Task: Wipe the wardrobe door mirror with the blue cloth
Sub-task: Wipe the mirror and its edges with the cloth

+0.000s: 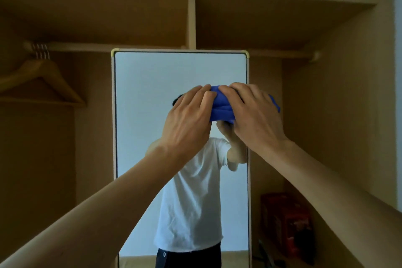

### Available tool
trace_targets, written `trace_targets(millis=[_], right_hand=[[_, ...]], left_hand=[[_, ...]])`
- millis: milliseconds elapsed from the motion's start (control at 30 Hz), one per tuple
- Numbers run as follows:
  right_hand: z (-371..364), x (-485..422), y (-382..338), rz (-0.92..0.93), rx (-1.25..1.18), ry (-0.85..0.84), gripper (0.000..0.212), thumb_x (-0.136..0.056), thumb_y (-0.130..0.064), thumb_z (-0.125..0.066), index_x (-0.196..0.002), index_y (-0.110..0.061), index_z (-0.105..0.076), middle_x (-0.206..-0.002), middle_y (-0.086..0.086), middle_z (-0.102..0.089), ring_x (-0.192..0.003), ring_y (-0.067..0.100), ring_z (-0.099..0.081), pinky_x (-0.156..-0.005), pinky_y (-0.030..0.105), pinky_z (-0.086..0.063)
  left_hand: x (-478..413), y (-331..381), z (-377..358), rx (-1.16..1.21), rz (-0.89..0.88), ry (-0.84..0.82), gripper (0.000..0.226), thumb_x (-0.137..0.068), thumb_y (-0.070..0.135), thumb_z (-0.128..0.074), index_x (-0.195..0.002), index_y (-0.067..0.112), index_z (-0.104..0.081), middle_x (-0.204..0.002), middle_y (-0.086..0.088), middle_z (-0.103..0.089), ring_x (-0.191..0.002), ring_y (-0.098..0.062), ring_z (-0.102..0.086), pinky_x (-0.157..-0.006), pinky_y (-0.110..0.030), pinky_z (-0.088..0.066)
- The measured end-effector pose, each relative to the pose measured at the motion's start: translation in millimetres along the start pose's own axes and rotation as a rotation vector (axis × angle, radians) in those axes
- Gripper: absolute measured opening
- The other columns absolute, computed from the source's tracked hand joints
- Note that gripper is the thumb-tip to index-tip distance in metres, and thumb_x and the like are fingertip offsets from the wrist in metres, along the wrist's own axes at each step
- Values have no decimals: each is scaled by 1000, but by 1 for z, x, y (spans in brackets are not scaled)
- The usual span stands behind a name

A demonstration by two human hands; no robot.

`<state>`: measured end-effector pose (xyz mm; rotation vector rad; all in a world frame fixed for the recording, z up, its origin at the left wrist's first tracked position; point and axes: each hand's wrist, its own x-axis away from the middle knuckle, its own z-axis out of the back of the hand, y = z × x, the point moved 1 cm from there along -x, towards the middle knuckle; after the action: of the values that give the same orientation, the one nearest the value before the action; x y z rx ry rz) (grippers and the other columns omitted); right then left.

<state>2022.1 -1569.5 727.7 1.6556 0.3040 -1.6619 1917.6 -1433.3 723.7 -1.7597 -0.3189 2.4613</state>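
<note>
A tall mirror point(152, 76) in a pale frame stands upright in front of the open wardrobe. A bunched blue cloth point(221, 109) is held up against its upper right part. My left hand point(189, 119) grips the cloth's left end, fingers curled over it. My right hand point(254, 115) grips the right end, and a blue edge sticks out past it near the mirror's right frame. The glass reflects a person in a white T-shirt with raised arms.
The wardrobe's hanging rail point(134, 47) runs behind the mirror's top. Wooden hangers point(41, 78) hang at the left. A vertical divider point(191, 22) rises above the mirror. A red box point(287, 222) sits low at the right inside the wardrobe.
</note>
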Motion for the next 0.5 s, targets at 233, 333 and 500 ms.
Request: trace_targets(millis=[233,333,500], right_hand=[[-8,-45,28,-4,38,53,56,-85,-12,-69,-138,-12,-53,-131,8,-62,-115,29,-58,-97,42,-47],[-12,-63,37,-13,54,59,54,-85,-12,-71,-137,-13,-53,-129,8,-62,-113,29,-59,-96,42,-49],[-19,-88,49,-13,61,54,57,-85,-14,-72,-137,-14,-51,-128,9,-61,-110,30,-60,-94,45,-51]], left_hand=[[-50,-6,-4,-59,-25,57,56,-85,4,-67,-140,4,-54,-146,-13,-57,-136,-33,-51,-110,-43,-45],[-69,-11,-7,-76,-24,71,59,-87,8,-67,-144,6,-51,-148,-12,-54,-139,-31,-48,-114,-42,-40],[-95,-14,-12,-78,15,91,57,-89,8,-62,-144,7,-49,-154,-12,-48,-146,-31,-40,-115,-41,-37]])
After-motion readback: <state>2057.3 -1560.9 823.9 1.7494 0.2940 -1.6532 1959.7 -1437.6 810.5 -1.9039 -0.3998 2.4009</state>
